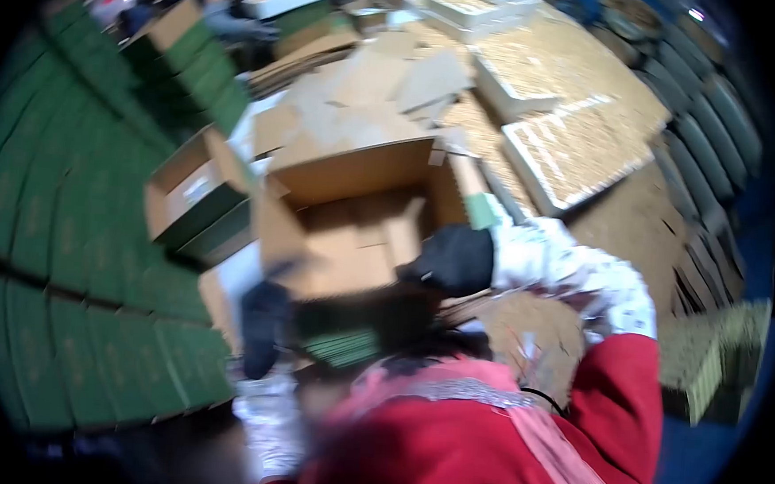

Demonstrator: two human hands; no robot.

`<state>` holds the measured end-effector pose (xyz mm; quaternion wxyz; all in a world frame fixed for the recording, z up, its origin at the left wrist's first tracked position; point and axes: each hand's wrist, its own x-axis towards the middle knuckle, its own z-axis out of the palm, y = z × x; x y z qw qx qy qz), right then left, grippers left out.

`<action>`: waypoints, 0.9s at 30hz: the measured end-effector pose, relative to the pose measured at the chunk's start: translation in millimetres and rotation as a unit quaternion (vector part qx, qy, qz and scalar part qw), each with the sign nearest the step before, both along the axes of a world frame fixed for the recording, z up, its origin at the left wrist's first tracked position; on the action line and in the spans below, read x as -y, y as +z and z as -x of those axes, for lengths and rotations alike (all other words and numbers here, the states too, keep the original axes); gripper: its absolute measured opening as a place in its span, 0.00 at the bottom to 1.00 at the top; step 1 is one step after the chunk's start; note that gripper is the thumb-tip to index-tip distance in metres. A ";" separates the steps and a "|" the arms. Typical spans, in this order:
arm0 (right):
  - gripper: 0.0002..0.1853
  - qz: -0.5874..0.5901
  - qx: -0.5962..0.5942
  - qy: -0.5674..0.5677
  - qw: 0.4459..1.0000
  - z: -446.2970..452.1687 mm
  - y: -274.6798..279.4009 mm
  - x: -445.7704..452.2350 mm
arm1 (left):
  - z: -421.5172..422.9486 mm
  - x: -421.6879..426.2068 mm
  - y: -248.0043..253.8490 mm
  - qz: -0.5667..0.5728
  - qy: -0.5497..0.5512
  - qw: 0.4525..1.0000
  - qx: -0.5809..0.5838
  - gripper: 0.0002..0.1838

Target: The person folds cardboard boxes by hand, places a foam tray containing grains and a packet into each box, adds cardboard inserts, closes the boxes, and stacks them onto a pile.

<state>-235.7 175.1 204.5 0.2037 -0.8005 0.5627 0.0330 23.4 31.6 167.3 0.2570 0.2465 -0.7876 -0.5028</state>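
Note:
An open cardboard box (pixel 369 174), brown inside and green outside, stands in front of me with its inner bottom flaps showing. My right hand (pixel 454 260), in a dark glove, is at the box's near right corner, its fingers bent over the near edge; what they pinch, if anything, is hidden. Beside the near left corner is my left hand (pixel 264 328), also in a dark glove and blurred by motion, so its fingers cannot be made out. Both forearms wear white patterned sleeve covers.
Green boxes (pixel 88 348) are stacked along the left, with a smaller open box (pixel 197 190) nearer. Flat cardboard (pixel 362 76) lies behind the large box. White-edged trays (pixel 575 151) of small tan pieces are at the right. Another person's hand (pixel 257 30) shows at the upper left.

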 end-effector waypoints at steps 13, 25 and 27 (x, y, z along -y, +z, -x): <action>0.28 0.328 0.527 -0.762 0.184 285.5 -278.3 -174.3 | 86.0 107.3 -18.2 0.269 0.186 0.938 0.110 0.11; 0.31 0.344 0.479 -0.739 0.327 320.7 -345.6 -192.5 | 69.8 90.3 -13.9 0.120 0.018 0.975 0.188 0.26; 0.31 0.368 0.474 -0.717 0.353 288.3 -286.1 -191.3 | 65.0 98.1 -25.3 0.182 0.012 0.972 0.146 0.25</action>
